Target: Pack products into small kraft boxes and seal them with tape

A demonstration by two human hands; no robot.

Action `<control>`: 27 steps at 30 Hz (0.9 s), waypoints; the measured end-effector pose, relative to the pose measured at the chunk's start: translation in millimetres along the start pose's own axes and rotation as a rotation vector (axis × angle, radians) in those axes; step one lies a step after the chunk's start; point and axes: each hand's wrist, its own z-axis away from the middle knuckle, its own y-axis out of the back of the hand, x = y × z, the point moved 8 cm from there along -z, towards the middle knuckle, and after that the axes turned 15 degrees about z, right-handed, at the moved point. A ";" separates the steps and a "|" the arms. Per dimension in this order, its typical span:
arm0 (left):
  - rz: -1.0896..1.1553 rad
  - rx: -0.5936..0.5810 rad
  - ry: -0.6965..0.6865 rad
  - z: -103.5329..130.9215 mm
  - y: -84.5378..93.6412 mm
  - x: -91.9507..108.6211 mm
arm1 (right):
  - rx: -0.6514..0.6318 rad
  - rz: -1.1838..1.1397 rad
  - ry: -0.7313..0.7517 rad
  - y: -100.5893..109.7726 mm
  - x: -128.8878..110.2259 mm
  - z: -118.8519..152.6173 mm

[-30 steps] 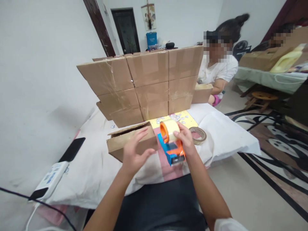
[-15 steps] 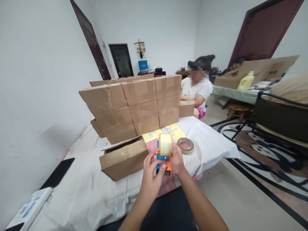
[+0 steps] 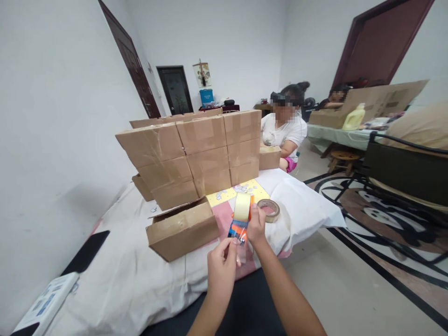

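My right hand (image 3: 256, 225) grips an orange and blue tape dispenser (image 3: 239, 228) that carries a roll of clear, yellowish tape (image 3: 242, 206). Just below the dispenser, my left hand (image 3: 222, 262) pinches the loose end of the tape, which shows as a shiny clear strip between the hands. A separate tape roll (image 3: 268, 210) lies on the cloth right of the dispenser. To the left of my hands rests a small cardboard box (image 3: 184, 230) with a raised flap along its far side. Behind them stands a stack of closed cardboard boxes (image 3: 208, 151).
A white cloth (image 3: 308, 200) covers the table. A person in a white shirt (image 3: 292, 130) sits beyond its right side, near another box (image 3: 269, 158). A dark chair (image 3: 402, 163) stands at the right. A white box (image 3: 45, 303) and a black flat item (image 3: 86, 252) are at the left.
My left hand has moved down from the dispenser, with its fingers now pinched on the tape end. The dispenser has tilted in my right hand. The view has shifted slightly.
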 end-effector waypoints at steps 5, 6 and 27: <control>0.011 -0.014 0.041 5.1 1.9 -2.4 | 0.047 -0.068 -0.148 0.7 1.4 -0.9; 0.007 -0.017 0.048 5.6 2.6 -3.2 | 0.066 -0.089 -0.183 1.9 2.6 -1.0; -0.039 -0.108 0.025 1.1 0.1 -44.1 | -0.004 -0.216 -0.304 0.9 7.2 -5.3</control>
